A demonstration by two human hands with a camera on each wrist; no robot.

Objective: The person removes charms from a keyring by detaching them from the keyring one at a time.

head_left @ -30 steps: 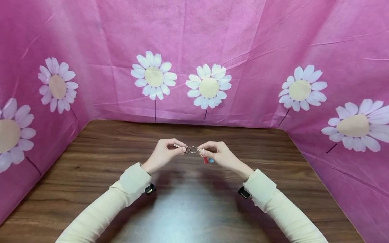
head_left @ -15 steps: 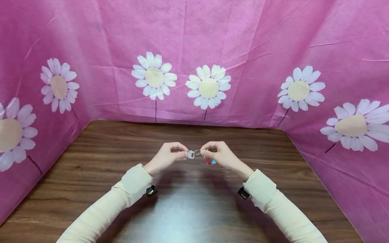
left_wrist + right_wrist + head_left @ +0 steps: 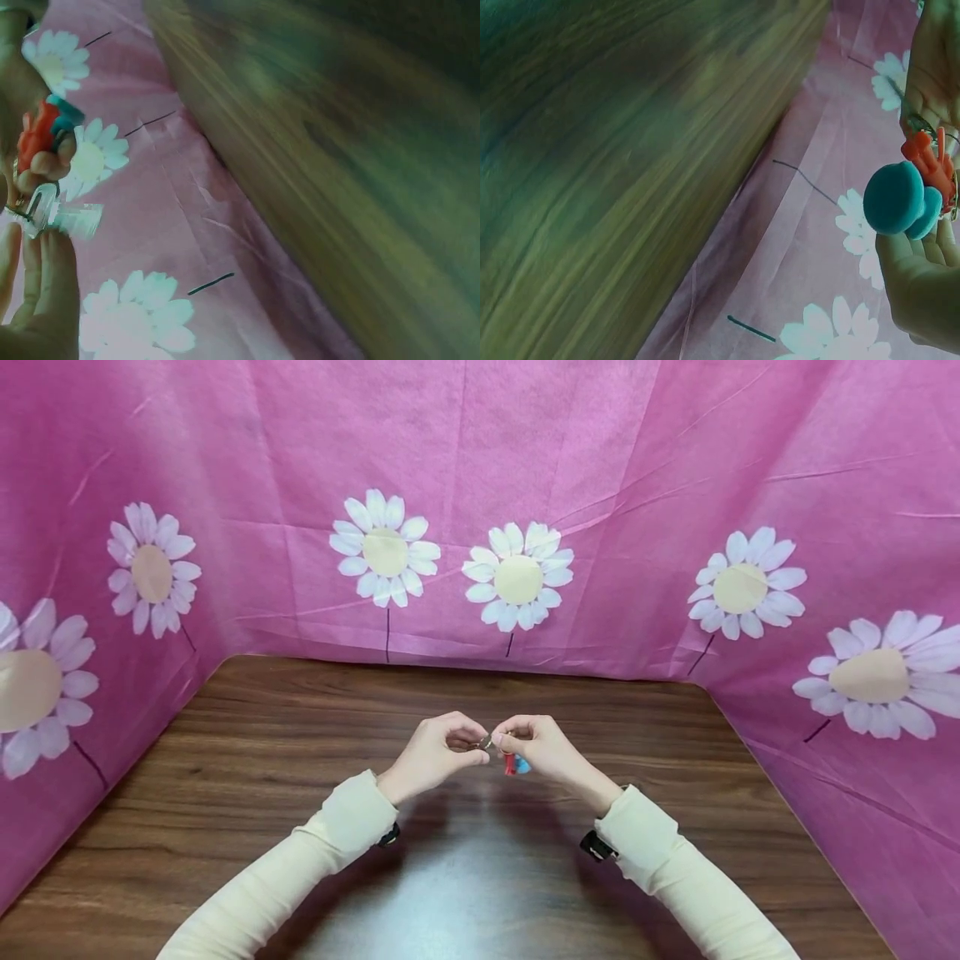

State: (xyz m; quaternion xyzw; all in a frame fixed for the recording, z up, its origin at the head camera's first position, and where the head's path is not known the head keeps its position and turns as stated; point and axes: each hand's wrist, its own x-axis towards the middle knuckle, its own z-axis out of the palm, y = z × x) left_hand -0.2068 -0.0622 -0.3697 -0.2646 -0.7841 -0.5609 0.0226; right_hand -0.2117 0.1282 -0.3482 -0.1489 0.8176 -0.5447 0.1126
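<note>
My right hand (image 3: 551, 752) pinches a key ring between thumb and fingertips above the table. A red figure-shaped charm (image 3: 931, 166) and a round teal charm (image 3: 894, 199) hang below those fingers. A silver key (image 3: 69, 217) with a slotted head sits on the ring, at the fingertips of my left hand (image 3: 431, 756). The left thumb and forefinger stand apart around it, and the fingers look fairly straight in the left wrist view. The ring itself is mostly hidden behind the fingers.
Both hands are over a brown wood-grain table (image 3: 315, 710). A pink cloth (image 3: 600, 435) with white daisies walls the back and both sides. Each wrist carries a small black camera under a pale sleeve (image 3: 645, 839).
The left hand has moved right, towards the right hand, and its thumb and forefinger have spread from their pinch on the key. The right hand keeps its pinch nearly in place.
</note>
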